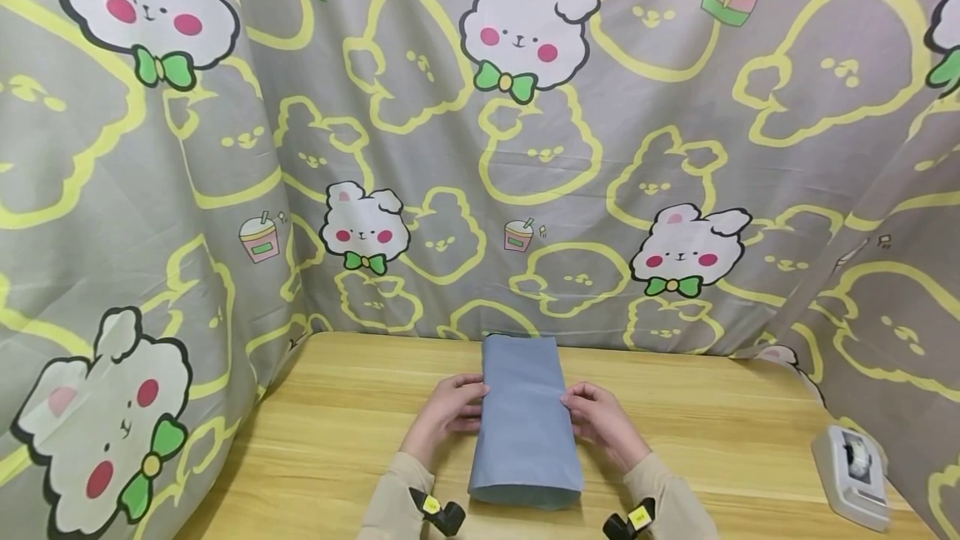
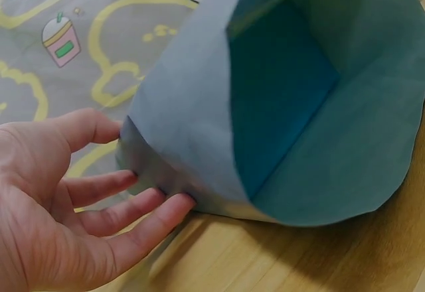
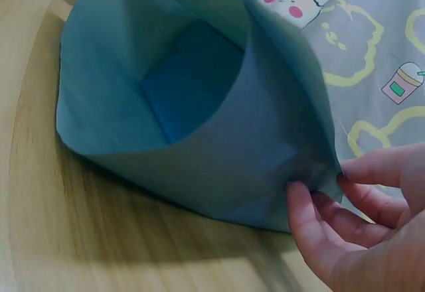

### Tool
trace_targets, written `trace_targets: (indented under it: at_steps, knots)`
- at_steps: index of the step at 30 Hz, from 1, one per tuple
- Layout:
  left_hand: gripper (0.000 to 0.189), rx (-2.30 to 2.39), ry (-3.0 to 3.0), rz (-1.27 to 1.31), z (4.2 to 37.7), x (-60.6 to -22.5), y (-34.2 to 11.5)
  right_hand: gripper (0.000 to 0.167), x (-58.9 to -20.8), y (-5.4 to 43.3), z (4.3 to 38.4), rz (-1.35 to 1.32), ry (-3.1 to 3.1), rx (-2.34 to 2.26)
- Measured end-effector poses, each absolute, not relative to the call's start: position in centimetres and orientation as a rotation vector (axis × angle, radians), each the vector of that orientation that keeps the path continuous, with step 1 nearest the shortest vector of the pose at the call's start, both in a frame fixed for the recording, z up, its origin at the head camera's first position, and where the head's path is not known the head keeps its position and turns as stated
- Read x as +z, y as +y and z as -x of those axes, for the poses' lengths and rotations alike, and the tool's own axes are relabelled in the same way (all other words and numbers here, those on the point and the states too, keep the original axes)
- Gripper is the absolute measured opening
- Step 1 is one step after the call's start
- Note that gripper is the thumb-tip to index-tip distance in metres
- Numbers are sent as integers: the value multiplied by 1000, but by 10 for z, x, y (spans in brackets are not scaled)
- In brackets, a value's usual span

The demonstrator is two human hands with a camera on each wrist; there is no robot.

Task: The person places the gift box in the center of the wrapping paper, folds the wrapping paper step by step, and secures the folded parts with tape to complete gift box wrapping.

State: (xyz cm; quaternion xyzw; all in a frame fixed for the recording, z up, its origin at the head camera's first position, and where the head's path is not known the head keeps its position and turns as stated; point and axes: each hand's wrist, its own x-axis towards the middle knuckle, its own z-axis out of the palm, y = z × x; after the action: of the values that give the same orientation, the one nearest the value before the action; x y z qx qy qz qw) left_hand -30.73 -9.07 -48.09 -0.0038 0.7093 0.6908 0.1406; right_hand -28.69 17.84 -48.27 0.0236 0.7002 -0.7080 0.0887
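Note:
A blue-grey paper bag (image 1: 525, 423) lies on its side on the table, its mouth bulging toward me. Looking into it, the left wrist view shows a teal inside wall (image 2: 358, 139) and a darker blue far end. My left hand (image 1: 452, 407) holds the bag's left side, thumb and fingers spread along that edge. On the opposite side, my right hand (image 1: 600, 419) pinches the bag's edge between thumb and fingers. The right wrist view shows the bag (image 3: 219, 166) dented where these fingertips (image 3: 300, 196) press.
A light wood-grain table (image 1: 360, 407) carries the bag. Near its right edge stands a pale grey tape dispenser (image 1: 851, 477) with a roll in it. Behind and at both sides hangs a grey curtain (image 1: 420, 148) with cartoon rabbits, meeting the table's back edge.

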Motion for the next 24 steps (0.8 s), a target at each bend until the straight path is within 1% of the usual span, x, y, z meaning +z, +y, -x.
trace_targets:
  at_steps: [7,24]
  knots:
    - [64,1981,2032,-22,308,-483,-93,10,-478,175,286,-141,2106,-2106]
    - [68,2061,2070,-105,311,-486,-80,8,-477,176,286,-193,2137,-2125]
